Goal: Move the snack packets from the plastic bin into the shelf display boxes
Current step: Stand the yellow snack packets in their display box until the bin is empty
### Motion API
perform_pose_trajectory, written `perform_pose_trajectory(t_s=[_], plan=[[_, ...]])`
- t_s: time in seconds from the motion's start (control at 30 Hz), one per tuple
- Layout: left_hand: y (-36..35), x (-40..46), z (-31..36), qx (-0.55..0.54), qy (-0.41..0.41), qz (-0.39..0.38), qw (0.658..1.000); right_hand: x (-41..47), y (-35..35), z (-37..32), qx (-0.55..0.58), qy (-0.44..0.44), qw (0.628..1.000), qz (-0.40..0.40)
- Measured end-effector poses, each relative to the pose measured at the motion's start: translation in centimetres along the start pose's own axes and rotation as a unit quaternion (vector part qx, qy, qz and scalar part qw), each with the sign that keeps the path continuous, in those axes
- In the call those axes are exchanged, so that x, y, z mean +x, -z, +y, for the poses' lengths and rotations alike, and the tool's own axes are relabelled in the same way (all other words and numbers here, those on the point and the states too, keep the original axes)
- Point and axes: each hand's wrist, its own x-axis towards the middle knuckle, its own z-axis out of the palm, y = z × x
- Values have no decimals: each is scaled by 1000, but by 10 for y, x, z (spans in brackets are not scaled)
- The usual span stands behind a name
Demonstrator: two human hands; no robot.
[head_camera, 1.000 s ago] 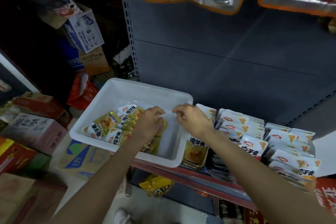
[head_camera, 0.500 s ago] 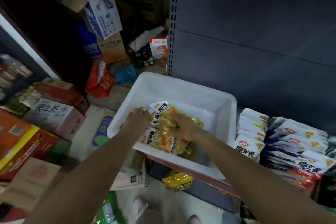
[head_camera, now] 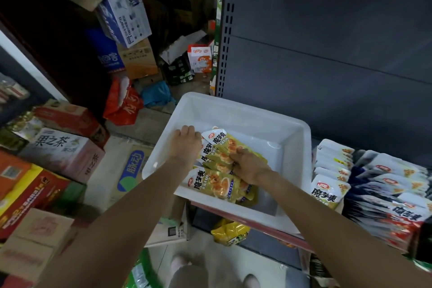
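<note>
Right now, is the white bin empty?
No: several yellow-green snack packets lie in the bin, with the left hand and right hand on them.

The bin is plain white, and the packets inside it are yellow-green with white tops and black lettering. Right of the bin, shelf packets are white-and-yellow, then dark navy ones. Left of it there's a crumpled red bag.

Bare forearms, no sleeves, pale shoes
</note>
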Motion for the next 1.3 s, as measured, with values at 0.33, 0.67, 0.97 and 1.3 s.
perform_pose_trajectory(t_s=[0.33, 0.67, 0.97, 1.3], plan=[[54, -6, 11, -456, 155, 197, 854, -30, 27, 1, 367, 20, 928, 58], [89, -31, 91, -857, 239, 4, 456, -88, 59, 68, 665, -27, 699, 263], [109, -22, 182, -509, -32, 28, 860, -148, 113, 147, 315, 26, 822, 473], [110, -21, 213, -288, -166, 25, 943, -165, 113, 177, 161, 61, 866, 470]])
